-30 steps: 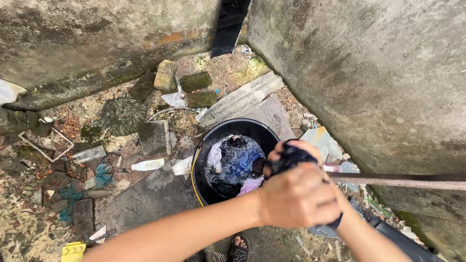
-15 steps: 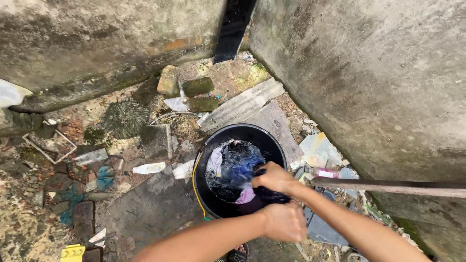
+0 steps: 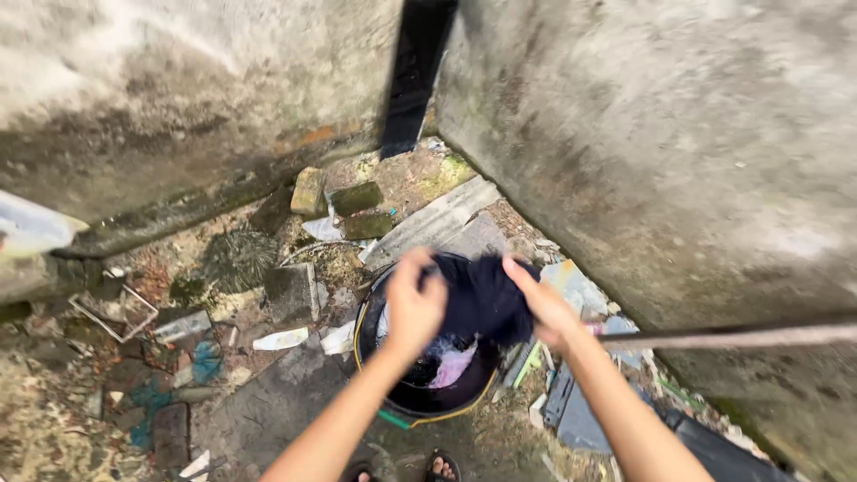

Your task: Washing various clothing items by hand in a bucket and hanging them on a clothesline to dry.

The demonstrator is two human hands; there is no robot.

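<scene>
A: Container? 
B: One black bucket [image 3: 375, 335] with a yellow rim strip, standing on the ground [image 3: 268, 393] near the corner where the two concrete walls [image 3: 669, 152] meet. 
A: Contents? 
B: Wet laundry in dark water: a pink piece [image 3: 453, 366] near the front and something pale with blue beside it, blurred. Can't tell the items apart. 
A: Hands? 
B: Left hand [image 3: 415, 306] and right hand [image 3: 543, 303] both up over the bucket, each grip pinched shut on the dark navy cloth [image 3: 482, 299]. 
A: Where's the cloth exactly? 
B: Held between the two hands, spread above the bucket's far rim, lower edge hanging toward the laundry. Whether it touches, can't tell. 
A: Around it? 
B: Mossy bricks [image 3: 355, 198] and a grey slab [image 3: 433, 223] beyond the bucket, a white bottle [image 3: 280, 339] on the ground to its left, rubble further left. A thin pole [image 3: 732, 337] runs in from the right edge, just beside the right wrist. Sandalled toes [image 3: 439, 467] at the bottom.
</scene>
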